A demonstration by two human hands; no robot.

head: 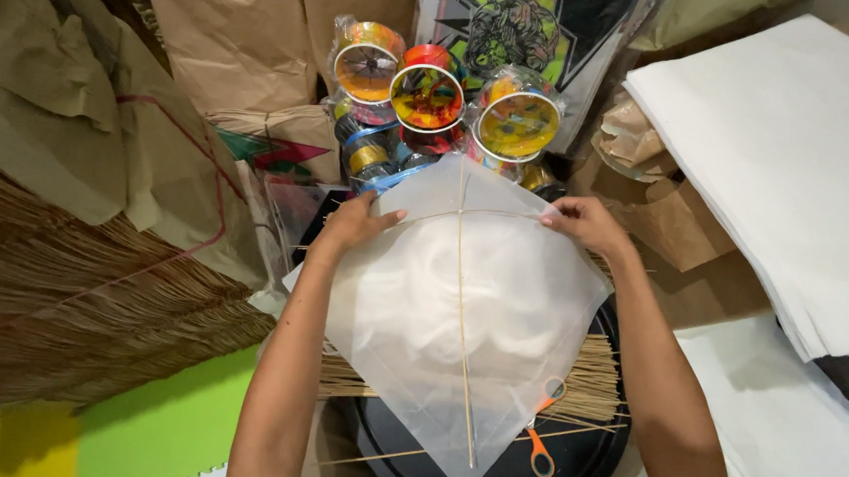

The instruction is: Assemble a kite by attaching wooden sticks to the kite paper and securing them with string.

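Kite [459, 316] btwn both hands, pinched.

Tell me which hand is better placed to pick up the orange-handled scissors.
Right, probably. The scissors lie under the kite's lower right edge, on the right hand's side; the left hand would have to cross over.

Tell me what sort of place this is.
Probably a small kite-making workshop. Both hands, left hand and right hand, hold a translucent paper kite with a thin stick spine; colourful string spools, a stack of white paper sheets and bundled thin sticks surround it.
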